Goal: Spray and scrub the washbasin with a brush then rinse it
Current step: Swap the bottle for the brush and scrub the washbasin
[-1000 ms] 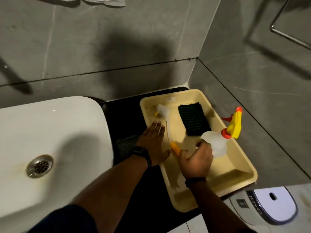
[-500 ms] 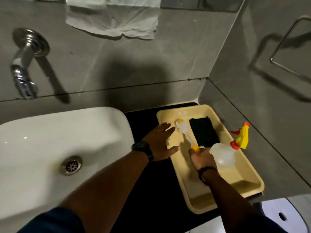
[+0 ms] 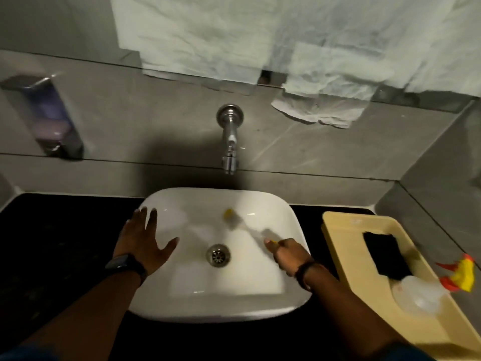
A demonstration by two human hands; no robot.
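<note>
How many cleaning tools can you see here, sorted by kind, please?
Brush: 1, in the right hand over the basin
Scrub pad: 1, in the tray
Spray bottle: 1, in the tray
Total: 3

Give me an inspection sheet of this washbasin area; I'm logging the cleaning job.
Surface: black countertop, nothing on its left part.
Job's things: white washbasin with drain; brush inside the basin, blurred; spray bottle lying in the yellow tray.
Clutter: dark scrub pad in the tray.
Grippers: right hand grips the brush handle; left hand open, fingers spread at the basin's left rim.
Cables: nothing seen.
Surroundings: wall tap, soap dispenser, paper sheets above.
</note>
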